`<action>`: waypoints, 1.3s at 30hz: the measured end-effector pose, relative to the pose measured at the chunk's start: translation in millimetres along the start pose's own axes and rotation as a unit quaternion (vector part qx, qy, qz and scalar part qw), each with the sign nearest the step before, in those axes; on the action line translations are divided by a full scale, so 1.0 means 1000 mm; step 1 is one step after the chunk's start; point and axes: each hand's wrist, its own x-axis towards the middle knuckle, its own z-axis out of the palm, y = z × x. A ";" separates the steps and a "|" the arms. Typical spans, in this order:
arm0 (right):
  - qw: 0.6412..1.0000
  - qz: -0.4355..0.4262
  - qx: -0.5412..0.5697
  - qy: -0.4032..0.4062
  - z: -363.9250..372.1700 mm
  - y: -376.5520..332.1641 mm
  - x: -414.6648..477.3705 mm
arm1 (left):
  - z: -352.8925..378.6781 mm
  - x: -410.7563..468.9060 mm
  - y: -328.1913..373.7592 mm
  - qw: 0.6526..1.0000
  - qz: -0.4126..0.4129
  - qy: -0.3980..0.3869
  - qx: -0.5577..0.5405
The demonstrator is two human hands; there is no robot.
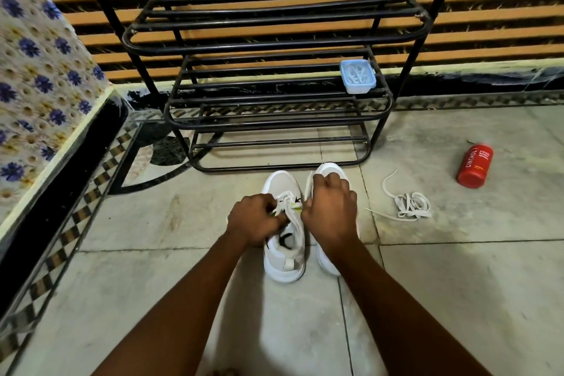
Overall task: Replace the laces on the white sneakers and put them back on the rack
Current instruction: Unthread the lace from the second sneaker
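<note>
Two white sneakers stand side by side on the tiled floor in front of a black metal rack. My left hand pinches the white lace at the eyelets of the left sneaker. Over the same lacing, my right hand has its fingers curled round a lace end. It covers most of the right sneaker, of which only the toe and a strip of sole show. A loose bundle of white laces lies on the floor to the right of the shoes.
A small blue plastic box holding laces sits on the rack's middle shelf at the right. A red bottle lies on the floor at the far right. A bed with a floral cover stands at the left.
</note>
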 end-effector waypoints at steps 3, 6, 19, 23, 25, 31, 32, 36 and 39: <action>1.000 0.002 0.008 0.026 0.004 -0.010 -0.012 | -0.011 0.008 0.009 1.000 -0.001 -0.013 -0.022; 0.997 -0.018 0.065 -0.033 0.010 -0.022 -0.020 | -0.017 0.010 0.015 0.999 0.020 -0.010 -0.043; 0.980 0.035 0.183 -0.066 0.050 -0.022 -0.021 | -0.020 0.020 0.023 0.995 0.067 -0.076 -0.007; 0.977 0.039 0.204 -0.054 0.053 -0.023 -0.014 | -0.023 0.025 0.017 0.991 0.078 -0.099 -0.036; 0.970 0.040 0.238 -0.039 0.056 -0.025 -0.016 | -0.028 0.025 0.014 0.988 0.088 -0.107 -0.061; 0.954 0.028 0.297 0.008 0.066 -0.020 -0.024 | -0.030 0.025 0.010 0.985 0.081 -0.103 -0.109; 0.953 0.029 0.302 0.007 0.067 -0.019 -0.024 | -0.028 0.025 0.008 0.985 0.074 -0.098 -0.119; 0.948 0.032 0.318 0.008 0.067 -0.017 -0.026 | -0.024 0.023 0.004 0.981 0.028 -0.078 -0.176; 0.948 0.044 0.316 0.003 0.066 -0.017 -0.027 | -0.023 0.021 0.002 0.977 -0.003 -0.062 -0.206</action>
